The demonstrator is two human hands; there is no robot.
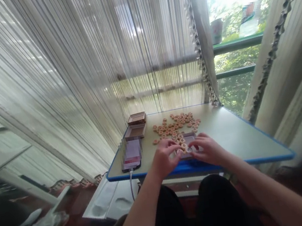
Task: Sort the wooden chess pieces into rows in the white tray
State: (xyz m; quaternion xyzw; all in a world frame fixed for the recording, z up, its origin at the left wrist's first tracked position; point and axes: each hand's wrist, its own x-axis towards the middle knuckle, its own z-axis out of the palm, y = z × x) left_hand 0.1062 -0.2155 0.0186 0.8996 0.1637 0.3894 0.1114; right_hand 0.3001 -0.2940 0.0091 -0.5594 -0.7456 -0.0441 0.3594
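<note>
Both hands are at a shallow open box (190, 137) at the table's near edge. Round wooden xiangqi pieces (182, 141) lie in rows in the box's left part, while bare floor shows at its right. My left hand (165, 158) is closed, thumb and fingertips at a piece in the box's near left corner. Beside it, my right hand (206, 147) pinches another piece (188, 150) at the end of the neighbouring row. The fingers partly cover both pieces. Many loose xiangqi pieces (171, 127) are scattered just beyond the box.
The pale table (239, 132) has a blue edge. At its left lie a phone (131, 153) with a cable (131, 186) and two shallow boxes (136, 131). String curtains (153, 42) hang behind the table. A white box (110, 198) stands low at the left.
</note>
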